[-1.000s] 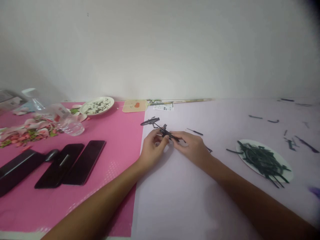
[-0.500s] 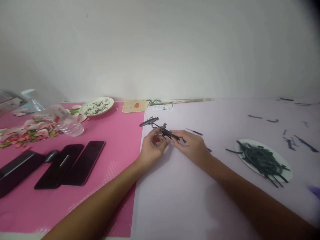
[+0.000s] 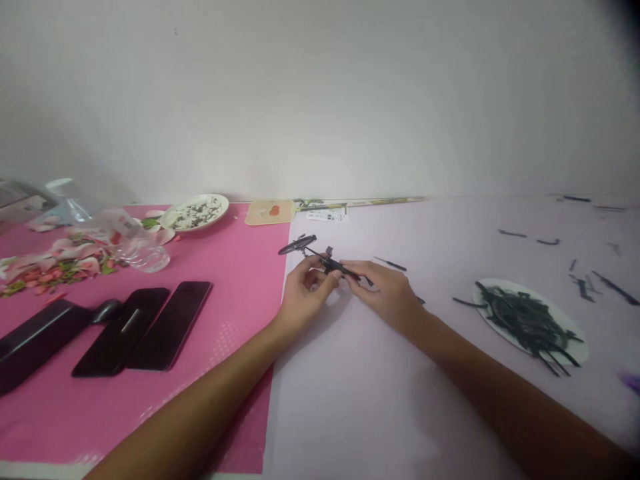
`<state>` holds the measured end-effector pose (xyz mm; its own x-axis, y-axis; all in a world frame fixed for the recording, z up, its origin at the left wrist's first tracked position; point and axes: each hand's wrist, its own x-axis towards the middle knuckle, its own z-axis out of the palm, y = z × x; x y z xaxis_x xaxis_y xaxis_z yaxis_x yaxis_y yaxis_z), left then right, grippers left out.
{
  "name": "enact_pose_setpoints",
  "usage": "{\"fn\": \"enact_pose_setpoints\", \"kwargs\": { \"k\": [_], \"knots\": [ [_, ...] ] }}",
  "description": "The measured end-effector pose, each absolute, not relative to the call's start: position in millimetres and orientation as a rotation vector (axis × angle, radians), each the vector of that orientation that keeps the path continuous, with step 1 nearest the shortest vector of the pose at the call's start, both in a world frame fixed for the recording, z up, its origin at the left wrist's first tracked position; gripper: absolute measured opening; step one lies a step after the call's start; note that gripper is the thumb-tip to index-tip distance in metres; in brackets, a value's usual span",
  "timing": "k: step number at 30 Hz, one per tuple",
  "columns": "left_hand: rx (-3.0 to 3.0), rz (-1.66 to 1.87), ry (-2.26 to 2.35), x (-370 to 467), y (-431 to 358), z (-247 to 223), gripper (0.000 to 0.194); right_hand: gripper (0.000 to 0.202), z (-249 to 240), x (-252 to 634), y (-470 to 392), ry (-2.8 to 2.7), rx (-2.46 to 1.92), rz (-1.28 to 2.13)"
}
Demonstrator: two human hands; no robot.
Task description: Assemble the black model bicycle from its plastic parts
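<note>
My left hand (image 3: 311, 290) pinches a small black model bicycle (image 3: 330, 263) near the middle of its frame. A spoked wheel (image 3: 298, 245) sticks out from its far left end, above the line between the pink and white table coverings. My right hand (image 3: 383, 287) grips the other end of the model between thumb and fingers. Fingers partly hide the frame. Just beyond the right hand lies a thin screwdriver-like tool (image 3: 390, 263), and a dark piece (image 3: 421, 301) shows partly behind that hand.
To the right stands a white plate (image 3: 493, 331) heaped with black parts; loose black pieces (image 3: 615, 287) lie past it. On the left are two phones (image 3: 170, 325), a black case (image 3: 37, 340), a plastic bottle (image 3: 135, 243), petals (image 3: 60, 257) and another plate (image 3: 225, 202). A fly swatter (image 3: 270, 212) lies by the wall.
The left thumb has shifted slightly up along the model's frame. Both hands otherwise keep their hold, and the view has moved very slightly.
</note>
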<state>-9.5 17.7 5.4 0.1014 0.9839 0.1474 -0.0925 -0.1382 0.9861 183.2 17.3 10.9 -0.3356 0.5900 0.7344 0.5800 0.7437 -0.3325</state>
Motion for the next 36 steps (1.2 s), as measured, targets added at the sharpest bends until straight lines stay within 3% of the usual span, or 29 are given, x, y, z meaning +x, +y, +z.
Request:
{"fn": "enact_pose_setpoints", "kwargs": {
  "k": [12,25,36],
  "knots": [
    [1.393,1.297,1.048,-9.7,15.9,6.8,0.037,0.029,6.4,182.9,18.3,-2.004,-0.883,-0.003],
    [1.462,1.291,1.093,-10.7,14.6,9.3,0.044,0.029,8.5,184.0,19.8,-2.005,-0.862,-0.102],
    [1.483,1.278,1.151,-9.6,12.3,12.8,0.037,0.027,7.0,181.4,21.9,-1.988,-0.849,-0.177]
  ]
}}
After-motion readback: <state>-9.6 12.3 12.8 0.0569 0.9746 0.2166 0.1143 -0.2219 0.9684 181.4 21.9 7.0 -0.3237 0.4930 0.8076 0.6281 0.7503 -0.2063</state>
